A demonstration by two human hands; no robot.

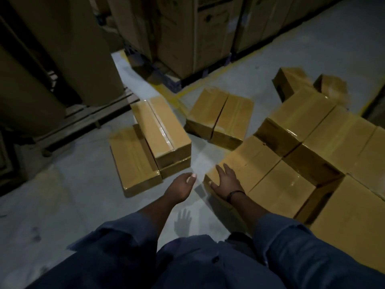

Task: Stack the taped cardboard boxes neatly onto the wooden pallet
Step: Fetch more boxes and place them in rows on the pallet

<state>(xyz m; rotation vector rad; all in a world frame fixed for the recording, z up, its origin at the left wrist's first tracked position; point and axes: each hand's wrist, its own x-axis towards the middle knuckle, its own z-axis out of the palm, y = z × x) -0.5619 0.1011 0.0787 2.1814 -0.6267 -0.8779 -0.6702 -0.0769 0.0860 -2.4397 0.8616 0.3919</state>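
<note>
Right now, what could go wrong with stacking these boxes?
1. Only the right hand touches the corner box; the left hand is off it, so a one-handed lift may slip.
2. The top box sits unevenly on others and might slide.
3. The pair of boxes on the dim floor could trip you.

The light is dim and warm, pooling at mid-frame and dying to near black at the upper left and along the bottom edge. Glossy tape on the stacked box point(164, 132) and on the boxes at the right point(325, 130) throws soft glare. A crisp spread-hand shadow point(183, 223) lies on the grey floor point(62, 205), so light falls from above. The farthest boxes point(331, 86) smear with motion blur, and straight lines bow at the edges.
</note>
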